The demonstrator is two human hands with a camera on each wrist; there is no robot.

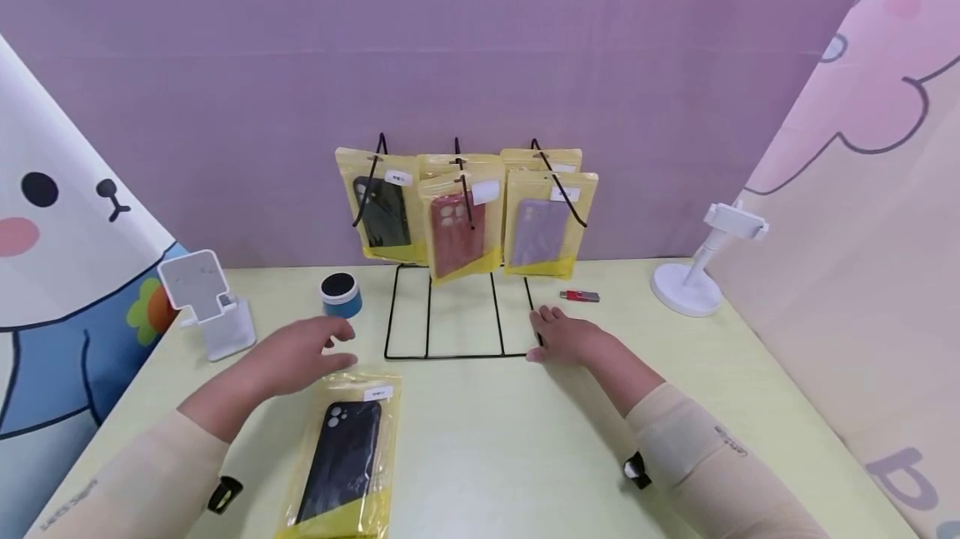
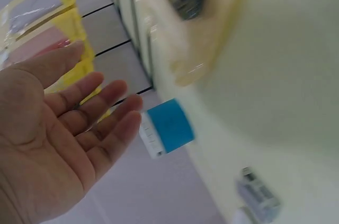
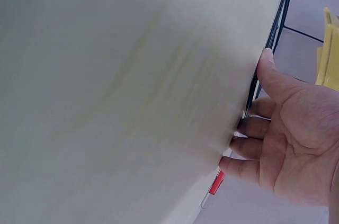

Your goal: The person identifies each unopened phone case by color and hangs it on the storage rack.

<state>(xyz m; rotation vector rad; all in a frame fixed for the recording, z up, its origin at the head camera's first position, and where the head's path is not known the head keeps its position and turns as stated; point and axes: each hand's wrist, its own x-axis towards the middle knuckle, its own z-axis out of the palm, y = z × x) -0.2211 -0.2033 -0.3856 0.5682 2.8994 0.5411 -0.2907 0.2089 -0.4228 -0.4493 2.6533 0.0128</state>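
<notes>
My left hand hovers with fingers spread and nothing in them, just beyond the far end of a bagged black phone case on the table. In the left wrist view its palm and loosely bent fingers show. Fingers lowered to the table, my right hand rests at the right front corner of a black wire display rack. Its thumb and fingertips lie by the base wire; firm contact is hard to tell. Bagged phone cases hang from the rack's hooks: black, red and purple.
A blue and white round container stands left of the rack. The white phone stand is farther left. On the right are a red USB stick and a white stand with a round base. Purple cloth backs the table.
</notes>
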